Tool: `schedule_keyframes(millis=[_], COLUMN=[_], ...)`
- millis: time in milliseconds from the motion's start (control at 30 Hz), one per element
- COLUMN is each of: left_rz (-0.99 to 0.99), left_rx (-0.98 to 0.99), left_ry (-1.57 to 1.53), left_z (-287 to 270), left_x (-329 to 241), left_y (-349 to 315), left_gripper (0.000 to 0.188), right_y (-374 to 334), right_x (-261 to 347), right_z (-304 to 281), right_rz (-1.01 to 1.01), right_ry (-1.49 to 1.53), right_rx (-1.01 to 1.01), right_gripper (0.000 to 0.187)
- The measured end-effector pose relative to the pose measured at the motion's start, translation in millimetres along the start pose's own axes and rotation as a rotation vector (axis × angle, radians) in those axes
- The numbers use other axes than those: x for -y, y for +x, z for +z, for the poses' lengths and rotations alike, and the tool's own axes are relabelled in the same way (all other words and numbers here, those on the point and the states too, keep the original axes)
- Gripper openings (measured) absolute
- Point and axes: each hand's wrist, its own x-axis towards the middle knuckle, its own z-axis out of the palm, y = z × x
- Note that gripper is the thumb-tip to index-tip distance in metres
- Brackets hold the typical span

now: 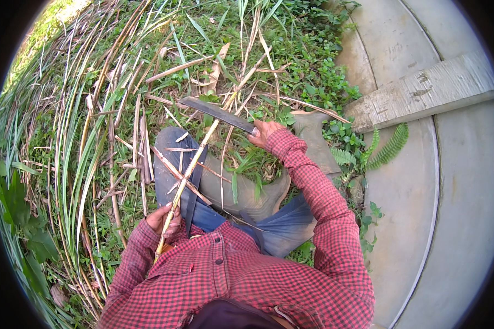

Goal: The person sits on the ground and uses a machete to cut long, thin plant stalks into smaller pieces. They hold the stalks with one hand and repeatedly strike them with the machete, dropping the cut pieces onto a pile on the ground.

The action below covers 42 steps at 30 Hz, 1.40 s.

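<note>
My left hand (166, 221) is closed round the lower part of a long yellowish cane stalk (196, 159). The stalk slants up and away over my bent, jeans-clad knee. In my right hand (265, 134) is the handle of a machete (218, 114), mostly hidden by the fingers. Its dark flat blade points left and lies across the stalk; whether it touches or has cut in cannot be told. Dry peeled strips (173, 170) lie over my knee and against the stalk.
Many leafy cane stalks (85, 148) lie on the grass at left. My muddy boots (247, 194) are folded in front of me. At right, a weathered pale beam (422, 90) rests across grey concrete (400, 219), with a fern (389, 147) by its edge.
</note>
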Motion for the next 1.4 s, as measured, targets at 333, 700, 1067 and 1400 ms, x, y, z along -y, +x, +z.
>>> schedule_keyframes(millis=[333, 700, 1067, 1400], left_rz=[0.238, 0.562, 0.491, 0.454], left_rx=[-0.271, -1.101, -1.176, -1.304], left_ry=[0.413, 1.265, 1.328, 1.437], left_z=[24, 24, 27, 26], left_x=[-9, -13, -10, 3], left_y=[-13, -21, -16, -2], left_gripper=[0.033, 0.034, 0.035, 0.028], right_y=[-12, -54, -35, -22], right_x=[43, 121, 112, 97], right_z=[-3, -30, -12, -32], right_rz=[-0.11, -0.491, -0.343, -0.247], right_ry=[0.068, -0.002, 0.004, -0.026], right_rx=[-0.02, 0.148, 0.101, 0.138], right_gripper=[0.04, 0.04, 0.041, 0.038])
